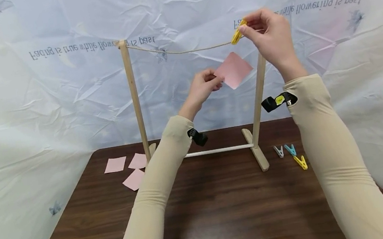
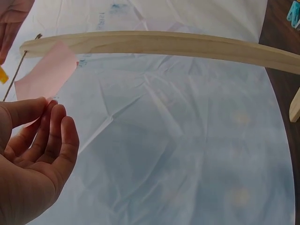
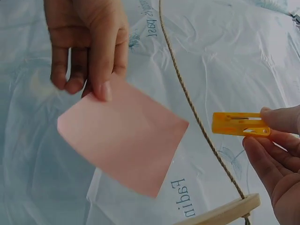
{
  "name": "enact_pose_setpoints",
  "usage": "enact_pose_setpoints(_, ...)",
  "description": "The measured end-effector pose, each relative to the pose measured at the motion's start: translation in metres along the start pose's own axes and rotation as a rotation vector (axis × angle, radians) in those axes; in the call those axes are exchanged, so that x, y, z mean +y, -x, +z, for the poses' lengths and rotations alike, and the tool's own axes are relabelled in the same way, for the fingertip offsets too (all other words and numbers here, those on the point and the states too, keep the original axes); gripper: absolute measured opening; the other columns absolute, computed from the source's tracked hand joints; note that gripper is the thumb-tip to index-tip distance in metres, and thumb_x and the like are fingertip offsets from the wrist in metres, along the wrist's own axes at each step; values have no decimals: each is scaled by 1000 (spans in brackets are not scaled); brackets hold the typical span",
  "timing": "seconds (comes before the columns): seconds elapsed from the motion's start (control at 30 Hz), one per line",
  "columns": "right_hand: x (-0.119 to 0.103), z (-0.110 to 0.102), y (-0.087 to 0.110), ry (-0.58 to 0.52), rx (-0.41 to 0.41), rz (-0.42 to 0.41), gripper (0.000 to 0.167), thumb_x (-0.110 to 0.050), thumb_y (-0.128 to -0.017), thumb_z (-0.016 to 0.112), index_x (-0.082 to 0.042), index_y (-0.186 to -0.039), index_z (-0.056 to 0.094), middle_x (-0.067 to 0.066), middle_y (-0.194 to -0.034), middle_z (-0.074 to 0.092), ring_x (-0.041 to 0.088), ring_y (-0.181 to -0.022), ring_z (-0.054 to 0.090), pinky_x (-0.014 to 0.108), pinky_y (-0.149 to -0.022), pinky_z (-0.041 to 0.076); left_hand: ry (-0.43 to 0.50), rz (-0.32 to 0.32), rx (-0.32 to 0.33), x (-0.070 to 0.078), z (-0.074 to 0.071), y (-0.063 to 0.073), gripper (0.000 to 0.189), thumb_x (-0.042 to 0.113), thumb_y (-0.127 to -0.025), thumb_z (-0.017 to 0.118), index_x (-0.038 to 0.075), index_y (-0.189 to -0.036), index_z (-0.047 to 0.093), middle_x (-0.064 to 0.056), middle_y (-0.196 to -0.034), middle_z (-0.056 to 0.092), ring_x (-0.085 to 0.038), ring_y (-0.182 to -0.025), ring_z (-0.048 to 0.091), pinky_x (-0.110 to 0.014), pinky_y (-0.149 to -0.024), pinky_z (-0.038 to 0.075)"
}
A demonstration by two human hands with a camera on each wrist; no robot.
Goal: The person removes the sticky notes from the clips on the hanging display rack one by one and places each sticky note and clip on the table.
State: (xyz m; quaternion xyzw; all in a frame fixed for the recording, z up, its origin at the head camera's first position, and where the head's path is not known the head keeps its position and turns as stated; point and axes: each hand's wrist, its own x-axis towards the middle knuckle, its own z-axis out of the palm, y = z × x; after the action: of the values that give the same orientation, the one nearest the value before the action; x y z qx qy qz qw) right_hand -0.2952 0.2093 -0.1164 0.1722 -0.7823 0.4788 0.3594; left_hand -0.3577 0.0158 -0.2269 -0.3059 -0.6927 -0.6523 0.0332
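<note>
My left hand [image 1: 205, 84] pinches one corner of a pink paper square [image 1: 233, 70], which hangs in the air just below the string [image 1: 185, 51]. In the right wrist view the paper [image 3: 126, 136] reaches out flat from the left thumb toward the string [image 3: 190, 101]. A yellow clothespin [image 1: 239, 32] is pinched between thumb and fingers of my right hand [image 1: 271, 34], up at string height near the right post. Seen from the right wrist, the clothespin [image 3: 238, 123] lies beside the string, apart from the paper.
A wooden frame with a left post [image 1: 133, 99] and right post [image 1: 260, 97] carries the string. Three pink squares [image 1: 115, 165] lie at the table's left. Grey, blue and yellow clothespins [image 1: 301, 162] lie right of the frame's foot [image 1: 256, 155]. A patterned sheet hangs behind.
</note>
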Motion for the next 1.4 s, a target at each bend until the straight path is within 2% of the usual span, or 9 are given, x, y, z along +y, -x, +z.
enact_pose_setpoints(0.23, 7, -7, 3, 18, -33, 50, 33, -21, -94, 74, -5, -121, 68, -9, -100, 62, 7, -97, 59, 20, -90, 49, 0, 7, -3, 7, -11, 7, 15, 13, -99, 66, 0, -105, 68, -14, -97, 68, -21, -87, 66, -32, -81, 58)
enact_pose_setpoints(0.33, 10, -11, 4, 14, -38, 73, 35, -22, -93, 74, -6, -124, 68, -9, -102, 61, 7, -99, 58, 21, -91, 47, -4, 9, 3, 12, -19, 12, 17, 15, -99, 66, 0, -106, 68, -21, -103, 67, -21, -88, 66, -33, -81, 58)
enact_pose_setpoints(0.43, 12, -15, 7, 31, -41, 79, 37, -24, -93, 74, -7, -126, 68, -10, -102, 60, 6, -99, 57, 21, -90, 46, -21, 12, 18, 18, -30, 17, 18, 16, -99, 67, 1, -107, 68, -20, -103, 67, -25, -90, 65, -33, -82, 57)
enact_pose_setpoints(0.57, 17, -19, 11, 39, -34, 72, 36, -24, -93, 74, -9, -126, 69, -11, -101, 60, 5, -97, 57, 20, -86, 45, -52, 7, 49, 26, -49, 26, 20, 17, -99, 68, 0, -109, 68, -17, -100, 67, -33, -95, 64, -34, -84, 57)
enact_pose_setpoints(0.73, 24, -28, 15, 26, -16, 86, 37, -21, -93, 74, -8, -127, 68, -12, -100, 60, 4, -96, 57, 19, -86, 46, -124, 5, 78, 40, -76, 40, 20, 17, -99, 68, 0, -109, 68, -15, -100, 67, -25, -91, 65, -34, -85, 57)
enact_pose_setpoints(0.97, 33, -50, 27, 41, -4, 154, 36, -18, -92, 75, -12, -127, 70, -15, -97, 62, 3, -94, 57, 17, -82, 43, -166, 33, 151, 59, -116, 63, 17, 14, -99, 67, 0, -108, 68, -7, -92, 67, -24, -87, 66, -38, -88, 57)
enact_pose_setpoints(1.17, 42, -72, 39, 105, 15, 170, 35, -20, -91, 75, -16, -126, 71, -17, -95, 62, 0, -94, 57, 15, -81, 43, -100, 89, 255, 72, -150, 85, 4, 4, -97, 66, 2, -99, 69, 0, -84, 68, -14, -75, 66, -25, -77, 58)
enact_pose_setpoints(1.27, 47, -80, 46, 126, 18, 177, 35, -20, -92, 75, -16, -126, 72, -18, -95, 62, 0, -93, 57, 15, -80, 42, -42, 95, 303, 80, -168, 98, 9, 0, -96, 65, 7, -94, 70, 0, -83, 68, -13, -73, 66, -22, -75, 58)
enact_pose_setpoints(1.4, 53, -91, 56, 139, 23, 180, 34, -18, -92, 74, -16, -126, 72, -19, -96, 62, -2, -92, 57, 13, -79, 42, 22, 117, 345, 89, -192, 120, 12, -4, -94, 66, 6, -92, 72, -3, -83, 69, -14, -71, 67, -21, -73, 59)
